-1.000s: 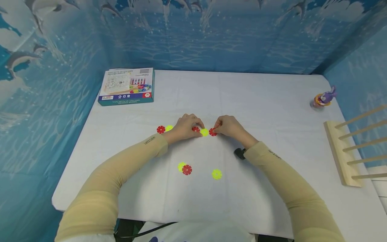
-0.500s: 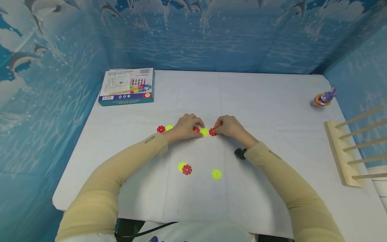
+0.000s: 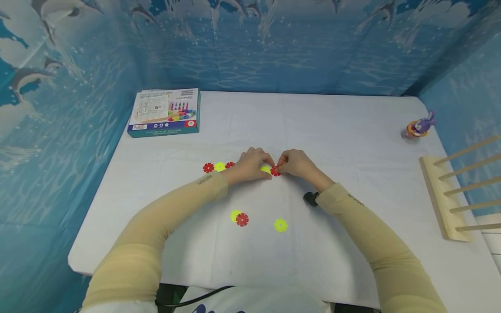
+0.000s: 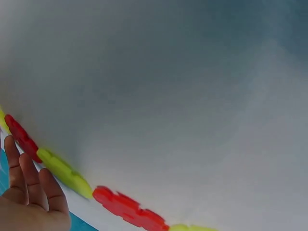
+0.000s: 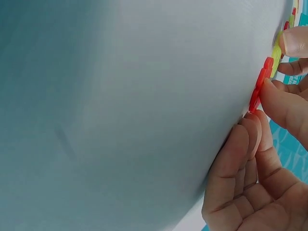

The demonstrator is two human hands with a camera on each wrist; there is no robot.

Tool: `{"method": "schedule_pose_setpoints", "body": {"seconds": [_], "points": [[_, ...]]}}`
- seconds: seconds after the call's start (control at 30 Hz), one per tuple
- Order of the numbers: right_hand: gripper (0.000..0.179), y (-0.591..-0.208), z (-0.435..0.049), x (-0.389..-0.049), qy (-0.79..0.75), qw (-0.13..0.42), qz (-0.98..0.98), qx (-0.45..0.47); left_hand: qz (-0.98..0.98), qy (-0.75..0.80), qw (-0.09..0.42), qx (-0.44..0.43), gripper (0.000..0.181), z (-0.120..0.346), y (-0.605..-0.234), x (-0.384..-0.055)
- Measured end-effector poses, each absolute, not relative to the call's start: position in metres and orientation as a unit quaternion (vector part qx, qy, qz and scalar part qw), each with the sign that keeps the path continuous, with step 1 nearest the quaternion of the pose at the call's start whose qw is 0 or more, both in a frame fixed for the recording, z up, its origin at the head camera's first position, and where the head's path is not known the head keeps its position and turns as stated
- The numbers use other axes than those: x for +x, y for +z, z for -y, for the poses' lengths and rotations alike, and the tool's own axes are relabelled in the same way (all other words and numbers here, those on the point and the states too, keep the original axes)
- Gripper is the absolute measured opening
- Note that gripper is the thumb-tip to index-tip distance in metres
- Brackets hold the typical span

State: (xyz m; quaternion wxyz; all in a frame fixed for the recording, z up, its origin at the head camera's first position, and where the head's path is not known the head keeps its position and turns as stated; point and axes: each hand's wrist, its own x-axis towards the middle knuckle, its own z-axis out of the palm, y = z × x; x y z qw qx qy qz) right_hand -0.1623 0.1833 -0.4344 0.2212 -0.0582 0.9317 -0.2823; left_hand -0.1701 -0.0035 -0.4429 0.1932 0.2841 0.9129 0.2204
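A row of slotted plastic discs in red and yellow runs across the white table. My left hand [image 3: 252,164] bends over this row, thumb and forefinger at the edges of a yellow disc [image 3: 265,169]. At the row's right end, my right hand [image 3: 295,163] pinches a red disc [image 5: 260,86] between thumb and fingers. That red disc stands against the yellow one. Left of my left hand, a red disc [image 3: 208,167], a yellow disc [image 3: 219,166] and another red disc [image 3: 230,165] show; the part under the hand is hidden in the head view.
Nearer me lie a loose red disc [image 3: 242,219] overlapping a yellow disc [image 3: 235,215], and a single yellow disc [image 3: 280,225]. A box [image 3: 164,113] sits at back left. On the right are a purple figurine [image 3: 422,126] and a wooden pegged stand [image 3: 444,198].
My left hand has slid right along the row, closer to my right hand, uncovering another red disc behind it. My right hand has stayed in place with the red disc.
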Motion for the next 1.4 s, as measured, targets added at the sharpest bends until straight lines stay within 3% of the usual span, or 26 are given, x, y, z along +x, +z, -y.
{"method": "schedule_pose_setpoints", "body": {"seconds": [1.4], "points": [[0.020,-0.4324,-0.1825,-0.1611,-0.285,0.230,-0.929,-0.056,-0.919,0.231,0.165,0.274,0.024,0.0002,-0.4499,-0.1693]]}}
